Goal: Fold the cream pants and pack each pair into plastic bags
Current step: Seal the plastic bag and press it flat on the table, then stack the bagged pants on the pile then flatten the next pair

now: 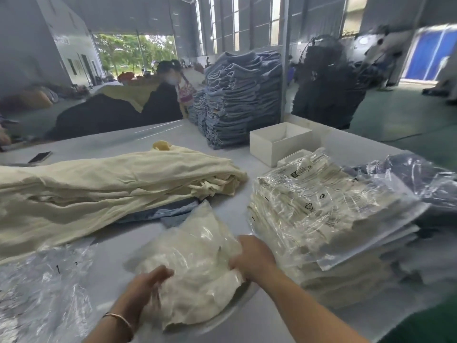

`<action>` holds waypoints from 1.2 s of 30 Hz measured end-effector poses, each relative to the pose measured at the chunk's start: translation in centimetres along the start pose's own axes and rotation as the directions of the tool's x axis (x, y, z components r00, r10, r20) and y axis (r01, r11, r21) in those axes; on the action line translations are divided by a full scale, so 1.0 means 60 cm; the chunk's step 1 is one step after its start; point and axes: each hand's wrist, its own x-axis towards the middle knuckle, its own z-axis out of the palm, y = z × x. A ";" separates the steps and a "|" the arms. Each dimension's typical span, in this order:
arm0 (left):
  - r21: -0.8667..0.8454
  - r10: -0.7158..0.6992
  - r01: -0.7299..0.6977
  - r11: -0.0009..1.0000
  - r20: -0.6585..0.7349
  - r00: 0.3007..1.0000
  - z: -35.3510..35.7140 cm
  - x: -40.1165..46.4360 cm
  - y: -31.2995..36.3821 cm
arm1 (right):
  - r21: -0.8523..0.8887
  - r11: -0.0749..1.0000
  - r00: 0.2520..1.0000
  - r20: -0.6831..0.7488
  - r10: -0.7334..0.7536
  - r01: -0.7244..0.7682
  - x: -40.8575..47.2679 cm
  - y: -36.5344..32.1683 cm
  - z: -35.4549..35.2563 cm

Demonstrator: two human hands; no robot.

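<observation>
Two hands work one folded pair of cream pants (197, 273) inside a plastic bag (210, 233) on the worktop (128, 142): the left hand (146, 283) and right hand (252, 256) each have a grip curled on the bundle's sides. Bagged pairs (321, 214) are stacked just right; unfolded cream pants (103, 189) lie behind.

Bagged cream pants (197, 263) lie crumpled before the unfolded pants pile (99, 189); packed stack (321, 219) right of it.

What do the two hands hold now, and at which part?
Both hold the bagged cream pants: left hand at its near-left edge, right hand at its right edge.
</observation>
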 end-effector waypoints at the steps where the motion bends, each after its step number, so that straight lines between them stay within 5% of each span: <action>1: -0.028 0.037 -0.036 0.999 0.036 0.999 0.036 0.003 0.027 | -0.046 0.997 0.992 -0.103 -0.067 0.062 0.001 0.001 -0.048; 3: -0.062 0.151 -0.146 0.987 0.088 0.985 0.118 0.006 0.082 | -0.174 0.976 0.915 -0.356 -0.188 0.133 0.004 0.012 -0.143; 6: -0.136 0.340 -0.322 0.937 0.148 0.929 0.259 0.013 0.163 | -0.379 0.921 0.626 -0.698 -0.348 0.088 0.012 0.049 -0.282; 8: -0.168 0.432 -0.406 0.898 0.167 0.886 0.349 0.025 0.209 | -0.408 0.913 0.448 -0.816 -0.365 0.002 0.019 0.077 -0.363; 11: -0.177 0.458 -0.429 0.886 0.180 0.871 0.469 0.048 0.255 | -0.386 0.918 0.313 -0.887 -0.341 -0.095 0.039 0.125 -0.461; 14: -0.172 0.368 -0.334 0.927 0.239 0.898 0.559 0.081 0.246 | -0.353 0.902 0.374 -0.894 -0.247 -0.248 0.069 0.186 -0.513; 16: 0.125 0.257 -0.304 0.944 0.297 0.920 0.594 0.112 0.211 | -0.407 0.859 0.471 -0.851 -0.233 -0.311 0.086 0.226 -0.511; 18: 0.515 0.189 -0.311 0.799 0.277 0.942 0.608 0.133 0.177 | -0.516 0.816 0.694 -0.688 -0.212 -0.262 0.103 0.260 -0.482; 20: 0.620 0.130 -0.309 0.721 0.317 0.939 0.603 0.147 0.157 | -0.561 0.813 0.926 -0.369 -0.076 -0.157 0.122 0.293 -0.439; 21: 0.647 0.144 -0.316 0.694 0.305 0.941 0.600 0.153 0.155 | -0.559 0.818 0.978 -0.210 0.019 -0.136 0.130 0.305 -0.421; 23: 0.677 0.152 -0.311 0.667 0.286 0.946 0.593 0.159 0.160 | -0.563 0.814 0.989 -0.051 0.138 -0.143 0.137 0.317 -0.400; 27: 0.681 0.307 -0.404 0.611 0.267 0.913 0.548 0.141 0.162 | -0.654 0.742 0.988 -0.070 0.135 -0.148 0.145 0.275 -0.410; 31: 0.660 0.305 -0.353 0.663 0.191 0.933 0.444 0.122 0.133 | -0.684 0.729 0.983 -0.116 -0.141 0.024 0.162 0.158 -0.362; 36: 0.619 0.229 -0.151 0.771 -0.047 0.972 0.240 0.091 0.076 | -0.600 0.685 0.908 0.222 -0.355 0.414 0.182 0.003 -0.202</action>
